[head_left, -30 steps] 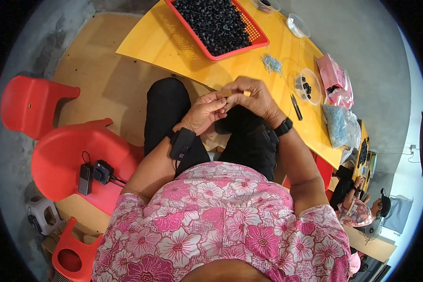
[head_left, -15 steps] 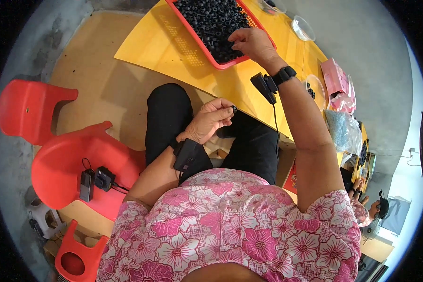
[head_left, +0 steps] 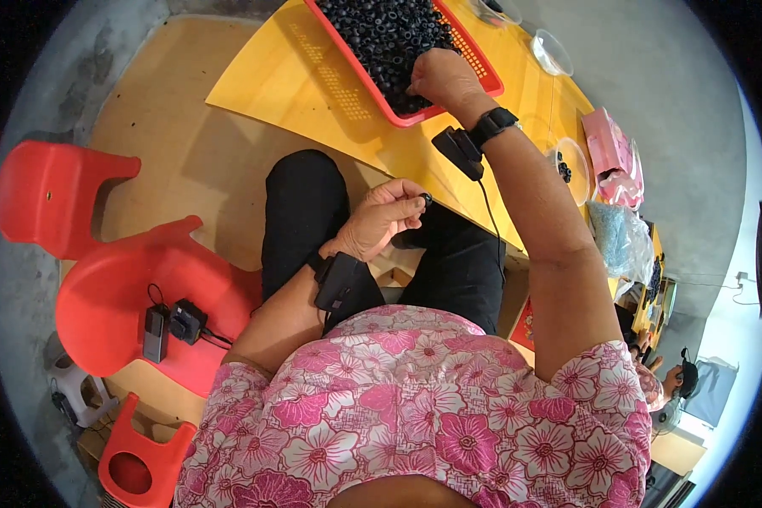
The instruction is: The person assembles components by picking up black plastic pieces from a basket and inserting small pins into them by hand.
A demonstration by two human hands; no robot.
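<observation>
A red plastic basket [head_left: 372,83] stands on the yellow table, heaped with small black ring-shaped parts [head_left: 381,46]. My right hand [head_left: 445,78] is down at the basket's near right part, its fingers curled in among the parts; whether a part is pinched there is hidden. Over my lap, beside the table edge, my left hand [head_left: 381,216] pinches one small black ring [head_left: 426,200] between thumb and forefinger. Both wrists wear black strapped devices with cables.
On the yellow table [head_left: 262,72] are a clear tub [head_left: 571,169] with black parts, another clear container [head_left: 552,52] and a pink box [head_left: 605,144]. Red plastic chairs [head_left: 127,296] stand at left, one bearing small black devices. Another person [head_left: 665,381] is at far right.
My right hand has lowered and reached into the black parts, its fingers curling inward. The left hand keeps hold of its ring, almost unmoved.
</observation>
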